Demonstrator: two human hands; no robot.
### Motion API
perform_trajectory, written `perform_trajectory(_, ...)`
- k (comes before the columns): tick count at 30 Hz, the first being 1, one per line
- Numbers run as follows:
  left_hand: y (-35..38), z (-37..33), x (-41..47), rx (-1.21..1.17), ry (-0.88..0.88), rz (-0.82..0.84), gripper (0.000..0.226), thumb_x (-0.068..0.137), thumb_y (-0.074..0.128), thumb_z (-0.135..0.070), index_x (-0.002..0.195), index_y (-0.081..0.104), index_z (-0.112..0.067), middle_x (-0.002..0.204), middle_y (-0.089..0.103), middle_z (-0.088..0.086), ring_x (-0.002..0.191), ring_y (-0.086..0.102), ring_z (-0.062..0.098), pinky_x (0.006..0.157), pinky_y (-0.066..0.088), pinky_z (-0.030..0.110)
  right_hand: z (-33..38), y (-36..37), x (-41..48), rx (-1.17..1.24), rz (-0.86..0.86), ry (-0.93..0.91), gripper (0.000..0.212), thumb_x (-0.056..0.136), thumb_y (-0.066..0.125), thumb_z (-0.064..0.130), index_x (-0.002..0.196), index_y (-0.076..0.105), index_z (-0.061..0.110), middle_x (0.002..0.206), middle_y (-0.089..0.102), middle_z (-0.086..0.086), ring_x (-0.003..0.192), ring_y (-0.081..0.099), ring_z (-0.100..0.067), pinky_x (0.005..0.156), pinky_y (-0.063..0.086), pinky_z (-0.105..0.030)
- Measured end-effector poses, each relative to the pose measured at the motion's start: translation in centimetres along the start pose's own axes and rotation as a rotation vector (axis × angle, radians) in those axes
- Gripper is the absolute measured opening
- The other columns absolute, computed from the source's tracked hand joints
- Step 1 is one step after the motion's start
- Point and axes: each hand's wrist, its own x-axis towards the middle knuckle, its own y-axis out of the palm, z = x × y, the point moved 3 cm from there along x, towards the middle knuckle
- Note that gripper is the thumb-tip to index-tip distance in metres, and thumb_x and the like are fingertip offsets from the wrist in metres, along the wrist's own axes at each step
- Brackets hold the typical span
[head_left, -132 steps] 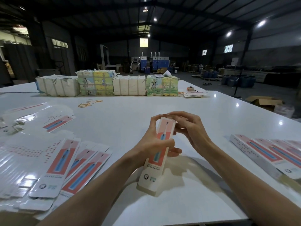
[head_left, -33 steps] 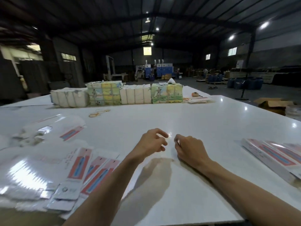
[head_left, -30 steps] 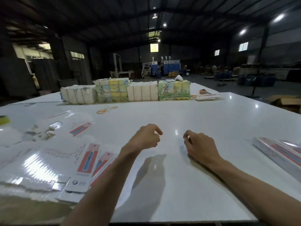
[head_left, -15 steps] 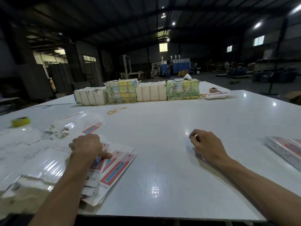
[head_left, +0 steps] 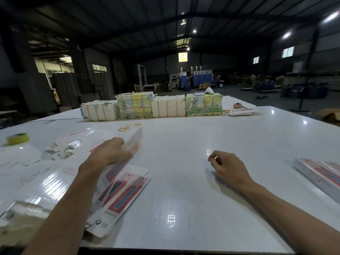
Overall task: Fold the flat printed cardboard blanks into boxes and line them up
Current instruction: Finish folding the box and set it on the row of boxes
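A fanned stack of flat printed blanks [head_left: 127, 192], white with a red and blue panel, lies at the near left of the white table [head_left: 184, 181]. My left hand [head_left: 108, 153] grips one flat blank [head_left: 134, 142] by its edge and holds it tilted up off the stack; it is blurred. My right hand [head_left: 226, 165] rests on the table at centre right, fingers curled, with nothing in it. Folded boxes [head_left: 320, 173] of the same print lie in a row at the right edge, partly cut off.
Bundled stacks of printed packs [head_left: 152, 106] line the far side of the table. Rubber bands [head_left: 128, 127] lie in front of them, a yellow tape roll [head_left: 18, 138] at far left, loose glossy blanks [head_left: 36, 181] beyond the stack. A dark warehouse floor surrounds the table.
My left hand, pressed on the stack half a second ago, has lifted one blank up and toward the centre. The right hand has stayed put. The view shifted slightly left.
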Motion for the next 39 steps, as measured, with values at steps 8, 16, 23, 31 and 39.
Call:
perform_trajectory(8, 8.2, -12.5, 0.6, -0.900, 0.351, 0.775, 0.047, 0.100, 0.067, -0.029, 0.139, 0.051, -0.009, 0.122, 0.075, 0.018, 0.110, 0.074, 0.037, 0.081, 0.064, 0.041, 0.3, -1.5, 0.0, 0.215, -0.263, -0.107, 0.017, 0.104, 0.055, 0.010, 0.104, 0.070, 0.019, 0.063, 0.063, 0.007, 0.059, 0.061, -0.014, 0.064, 0.055, -0.043)
perform_trajectory(16, 17.0, -15.0, 0.3, -1.296, 0.281, 0.734, 0.074, 0.097, 0.037, -0.078, 0.130, 0.070, -0.020, 0.119, 0.076, 0.016, 0.100, 0.077, 0.037, 0.074, 0.063, 0.038, 0.9, -2.2, 0.0, 0.224, -0.364, -0.185, 0.032, 0.108, 0.056, 0.018, 0.139, 0.057, 0.020, 0.113, 0.058, 0.002, 0.100, 0.060, -0.011, 0.085, 0.061, -0.033)
perform_trajectory(23, 17.2, -13.7, -0.1, -1.285, 0.317, 0.553, 0.064, 0.100, 0.035, -0.072, 0.101, 0.074, -0.022, 0.094, 0.077, 0.014, 0.072, 0.076, 0.027, 0.065, 0.061, 0.032, 3.0, -1.6, 0.6, -0.116, -0.228, -0.303, 0.039, 0.107, 0.051, 0.038, 0.136, 0.067, 0.017, 0.141, 0.050, -0.001, 0.135, 0.038, -0.014, 0.107, 0.047, -0.039)
perform_trajectory(31, 17.0, -14.2, -0.8, -1.476, 0.378, 0.700, 0.062, 0.105, 0.036, -0.066, 0.110, 0.077, -0.019, 0.110, 0.074, 0.022, 0.088, 0.075, 0.038, 0.078, 0.061, 0.042, 4.6, -3.4, 2.9, 0.127, -0.065, -0.244, 0.015, 0.102, 0.066, 0.021, 0.104, 0.072, 0.007, 0.123, 0.060, 0.000, 0.120, 0.052, -0.016, 0.087, 0.057, -0.020)
perform_trajectory(39, 17.4, -13.8, 0.6, -1.398, 0.391, 0.919, 0.076, 0.100, 0.040, -0.074, 0.125, 0.072, -0.010, 0.116, 0.068, 0.022, 0.091, 0.072, 0.034, 0.082, 0.060, 0.043, 3.4, -2.9, 3.3, 0.605, -0.042, -0.002, 0.017, 0.102, 0.068, 0.020, 0.091, 0.076, 0.009, 0.130, 0.060, 0.005, 0.097, 0.069, -0.017, 0.060, 0.057, -0.022)
